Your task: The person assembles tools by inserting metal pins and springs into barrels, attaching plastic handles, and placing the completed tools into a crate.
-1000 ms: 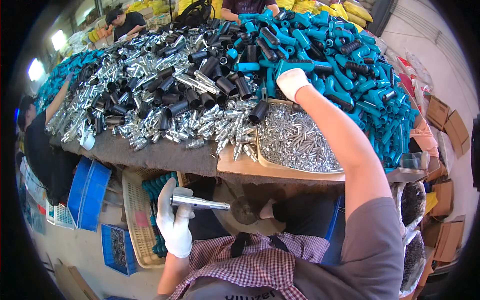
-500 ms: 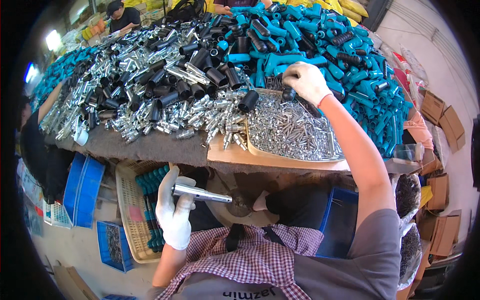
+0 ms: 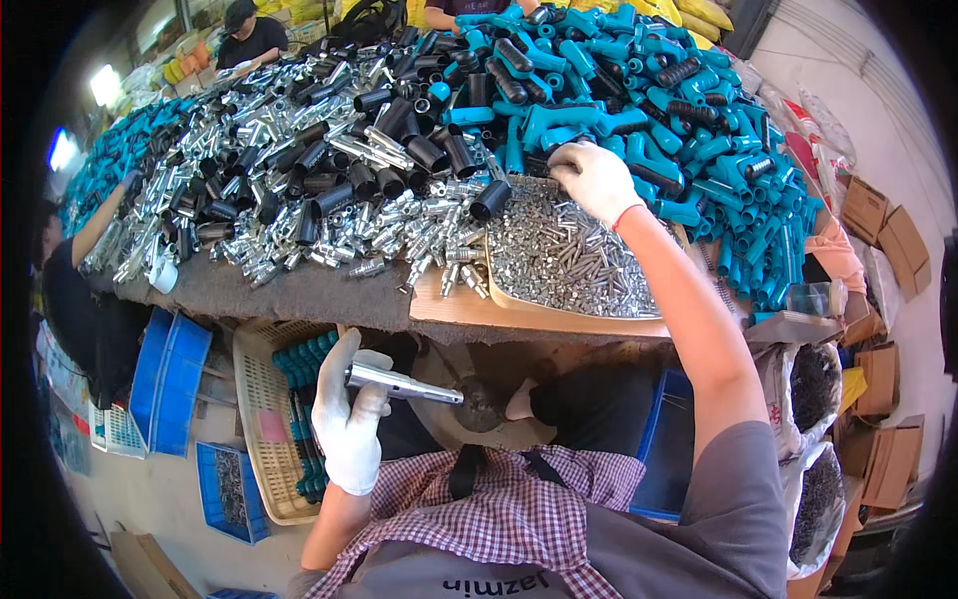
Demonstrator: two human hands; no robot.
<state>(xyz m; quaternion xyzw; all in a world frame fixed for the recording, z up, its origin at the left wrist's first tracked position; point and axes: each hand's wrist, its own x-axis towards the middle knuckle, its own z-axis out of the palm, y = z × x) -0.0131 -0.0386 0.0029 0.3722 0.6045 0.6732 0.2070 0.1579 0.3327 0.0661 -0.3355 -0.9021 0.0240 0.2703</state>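
My left hand (image 3: 349, 424), in a white glove, is closed around a shiny stepped metal tube (image 3: 407, 385) in front of the table edge. The tube points right, and a small hole shows near its narrow end. Also gloved in white, my right hand (image 3: 599, 183) reaches over the far part of a shallow tray (image 3: 559, 311) of small metal pins (image 3: 589, 262). Its fingers are bent together and their tips point down; whatever they hold, if anything, is hidden. Teal plastic housings (image 3: 569, 118) with black grips lie heaped just beyond that hand.
Silvery metal parts (image 3: 419, 225) and black sleeves (image 3: 334, 200) are piled left of the tray. Below the table stand a cream basket (image 3: 261, 469) with teal pieces and blue crates (image 3: 228, 489). Other people (image 3: 249, 40) sit across and at left.
My right hand has shifted slightly left and away from me, and the dark rounded piece beneath its fingers no longer shows. My left hand keeps the metal tube nearly still.
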